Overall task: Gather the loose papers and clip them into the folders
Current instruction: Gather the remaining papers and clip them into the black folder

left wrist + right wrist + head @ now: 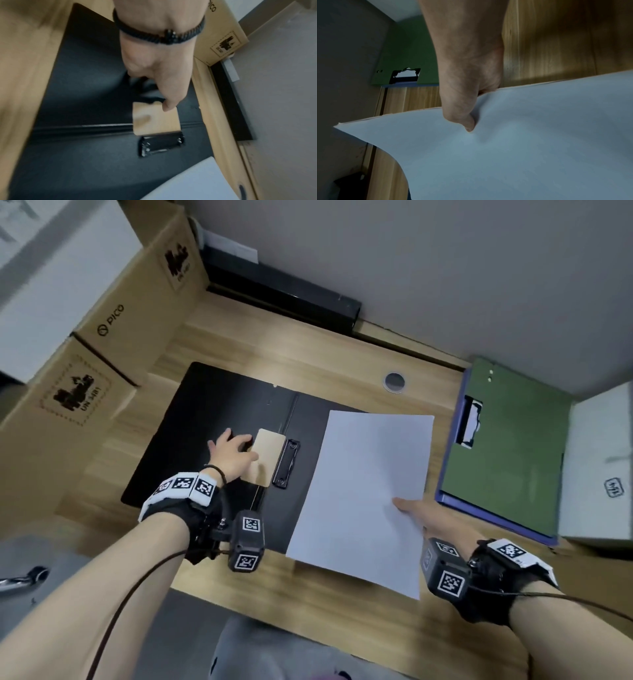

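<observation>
**deskrat:** Nearest the head camera were the two forearms with marker-covered wrist cameras. Right hand (416,513) held a thin stack of plain white papers (366,491), thumb on top and fingers curled underneath, so clamped on the sheets. That stack hung slanted over the right half of the open black folder (191,419) and stuck out past the front edge of the light wooden bench (342,607).

**foldr_fan:** And the left one?

**deskrat:** Left hand (231,455) was on the shiny gold lever plate (269,457) of the folder's black metal clip (286,463). Thumb tip touched the plate's edge in the left wrist view; the other fingers were curled under it, too blurry to say how tight.

**foldr_fan:** Second folder?

**deskrat:** Green folder with a blue edge (507,453) lay shut on the right, well apart from the papers. Brown cardboard boxes (113,337) stood at the left.
</observation>
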